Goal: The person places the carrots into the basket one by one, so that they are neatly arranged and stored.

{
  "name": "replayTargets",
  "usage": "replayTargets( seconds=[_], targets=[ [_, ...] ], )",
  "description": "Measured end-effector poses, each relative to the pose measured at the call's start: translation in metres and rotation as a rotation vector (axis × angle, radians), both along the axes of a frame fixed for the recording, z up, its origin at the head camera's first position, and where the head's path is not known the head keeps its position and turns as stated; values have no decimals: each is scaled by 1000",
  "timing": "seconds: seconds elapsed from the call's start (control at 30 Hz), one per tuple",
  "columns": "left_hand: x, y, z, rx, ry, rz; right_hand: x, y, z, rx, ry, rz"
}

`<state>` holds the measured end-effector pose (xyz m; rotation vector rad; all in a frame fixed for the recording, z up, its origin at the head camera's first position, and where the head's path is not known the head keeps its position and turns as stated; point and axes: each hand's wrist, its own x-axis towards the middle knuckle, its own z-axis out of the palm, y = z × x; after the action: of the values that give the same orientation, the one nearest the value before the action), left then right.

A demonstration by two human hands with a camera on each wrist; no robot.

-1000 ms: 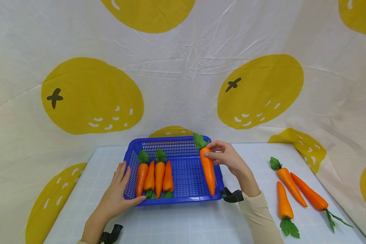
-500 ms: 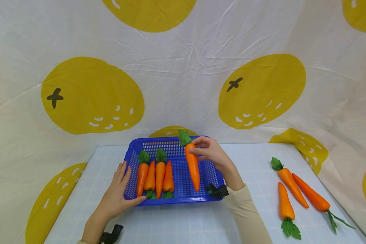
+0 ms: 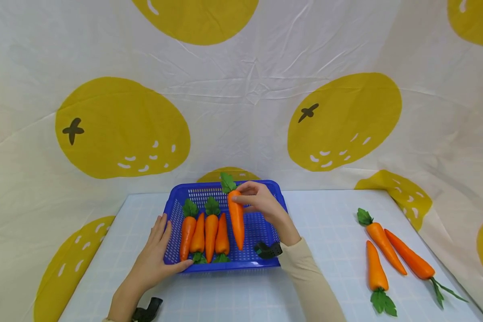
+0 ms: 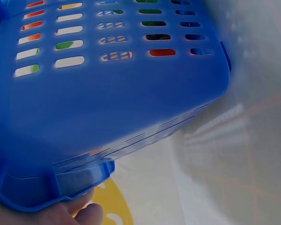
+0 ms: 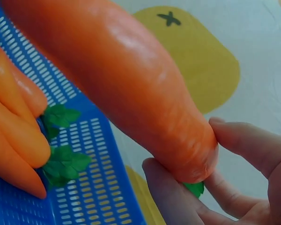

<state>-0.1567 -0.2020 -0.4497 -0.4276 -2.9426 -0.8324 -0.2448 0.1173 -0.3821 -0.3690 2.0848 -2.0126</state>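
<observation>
A blue slotted plastic basket [image 3: 229, 267] stands on the table; several carrots [image 3: 211, 235] lie side by side in its left half, their leaves pointing alternately back and front. My left hand [image 3: 157, 255] rests at its front left corner, thumb on the front rim and fingers extended along the left side. The left wrist view shows its fingertips [image 4: 89, 214] by the rim of the basket [image 4: 107, 108]. Over the basket's middle, my right hand [image 3: 261, 203] pinches a leafy carrot [image 3: 236, 221] near the top, its tip pointing down. Up close, thumb and fingers grip the carrot's thick end [image 5: 187, 145].
Three more carrots lie on the right of the table: one with its leaves at the back [image 3: 384, 246], one with leaves toward the front [image 3: 375, 266], one with stringy stems [image 3: 410, 255]. Behind the table hangs a white cloth [image 3: 233, 134] with large yellow fruit prints.
My right hand has carried the carrot leftward from the basket's right side to its middle, beside the row of carrots. The left hand and the basket have stayed in place.
</observation>
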Motion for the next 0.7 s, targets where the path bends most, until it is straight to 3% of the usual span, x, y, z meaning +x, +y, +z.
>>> replayTargets(
  seconds=[0.3,0.7],
  targets=[
    [-1,-1,-1,-2,-3,0,-14,-14,-11,-11,-42,-29],
    [-1,-2,-4,9,8,-10,-18,-22,-29,189,-1,-81]
  ],
)
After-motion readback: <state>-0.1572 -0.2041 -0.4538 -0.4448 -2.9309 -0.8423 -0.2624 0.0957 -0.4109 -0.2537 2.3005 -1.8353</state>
